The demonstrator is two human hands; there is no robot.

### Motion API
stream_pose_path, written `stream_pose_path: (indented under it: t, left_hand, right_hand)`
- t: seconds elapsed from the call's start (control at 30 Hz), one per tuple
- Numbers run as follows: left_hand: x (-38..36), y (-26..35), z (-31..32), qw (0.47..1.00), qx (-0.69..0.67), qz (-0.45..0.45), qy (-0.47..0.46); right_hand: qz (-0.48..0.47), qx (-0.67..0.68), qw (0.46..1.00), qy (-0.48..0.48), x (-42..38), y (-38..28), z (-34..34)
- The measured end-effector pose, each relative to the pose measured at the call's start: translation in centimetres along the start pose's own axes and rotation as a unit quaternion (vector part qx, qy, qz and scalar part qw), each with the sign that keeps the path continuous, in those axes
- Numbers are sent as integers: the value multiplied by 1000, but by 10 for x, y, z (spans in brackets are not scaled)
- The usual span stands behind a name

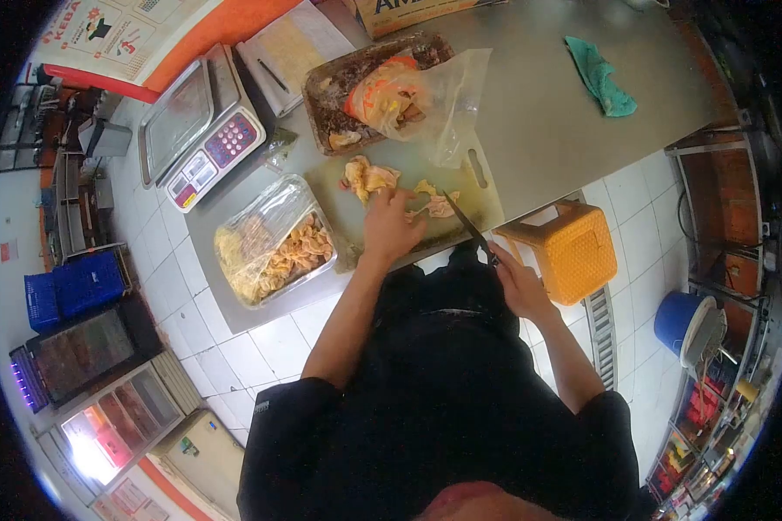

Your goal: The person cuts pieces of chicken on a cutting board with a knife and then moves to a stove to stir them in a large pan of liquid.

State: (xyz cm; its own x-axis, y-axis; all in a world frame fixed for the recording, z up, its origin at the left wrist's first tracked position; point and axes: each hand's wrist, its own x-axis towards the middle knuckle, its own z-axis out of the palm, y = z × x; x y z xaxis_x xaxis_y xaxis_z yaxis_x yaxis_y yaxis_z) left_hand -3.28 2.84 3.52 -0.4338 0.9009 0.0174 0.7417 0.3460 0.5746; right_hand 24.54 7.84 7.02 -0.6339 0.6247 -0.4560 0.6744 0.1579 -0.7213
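While the fingers of the right hand (523, 285) grasp the knife (469, 226), those of the left hand (393, 227) contact the meat piece (370, 177) at eleven o'clock on the cutting board (483, 201); their grip is indeterminable.

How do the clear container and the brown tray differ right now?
The clear container is see-through; the brown tray is opaque and looks stained. The container holds many yellowish pieces, while the tray holds a plastic bag that spills over its edge. Both are roughly rectangular and sit on the metal table.
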Motion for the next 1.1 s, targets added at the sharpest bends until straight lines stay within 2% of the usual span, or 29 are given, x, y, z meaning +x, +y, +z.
stream_pose_path:
  t: [0.07, 0.13, 0.17, 0.23, 0.3, 0.37, 0.43, 0.47, 0.5, 0.53, 0.57, 0.63, 0.7, 0.77, 0.83, 0.87, 0.93, 0.97, 1.03, 1.1]
  left_hand:
    - [6, 8, 10, 999, -13, 30, 7]
    - [13, 9, 28, 997, 3, 46, -57]
    - [16, 6, 32, 997, 1, 49, -55]
    - [19, 3, 33, 991, -64, 26, -115]
    - [20, 3, 30, 991, -76, 16, -112]
    - [21, 4, 23, 990, -90, 5, -109]
    - [22, 4, 19, 967, -194, -97, -132]
    - [24, 5, 19, 967, -193, -96, -133]
    - [27, 8, 19, 920, -333, -139, -152]
    - [28, 11, 19, 851, -466, -180, -165]
    - [30, 14, 19, 850, -467, -181, -162]
    - [34, 28, 10, 772, -555, -240, -196]
    - [30, 30, 17, 790, -535, -239, -180]
    - [22, 22, 27, 808, -515, -237, -164]
    - [11, 4, 35, 859, -417, -215, -207]
    - [8, -3, 35, 858, -416, -216, -209]
    - [6, -11, 25, 925, -298, -163, -172]
    - [4, -17, 19, 925, -296, -167, -171]
    - [6, -19, 2, 964, -199, -98, -145]
    - [3, -31, -1, 965, -208, -79, -142]
  right_hand:
    - [-21, 4, 1000, 4, 5, 0, 0]
    - [-14, -10, 999, 31, 5, 3, 2]
    - [-12, -27, 998, 55, 7, 3, 1]
    - [8, -41, 997, 67, 4, 3, -1]
    - [26, -51, 995, 78, 2, -1, 0]
    - [24, 18, 999, 44, 0, -4, 0]
    - [3, 32, 998, 62, 0, 1, 4]
    - [-21, 43, 996, 80, 2, 4, 6]
    - [-21, 44, 996, 80, 3, 10, 6]
    - [-44, 30, 990, 130, 5, 17, 4]
    - [-68, 17, 981, 179, 7, 22, 3]
    - [-100, 30, 974, 202, 9, 19, 0]
    - [-130, 43, 964, 229, 8, 15, 2]
    - [-45, 46, 988, 138, 7, 6, 12]
    - [-28, 40, 993, 107, 15, 7, 24]
    - [-12, 33, 997, 72, 17, 8, 27]
    - [-4, 17, 997, 76, 17, 2, 22]
    - [12, 9, 997, 75, 16, 0, 17]
    - [26, 0, 997, 74, 12, -3, 7]
    - [53, -24, 994, 89, 10, -3, -2]
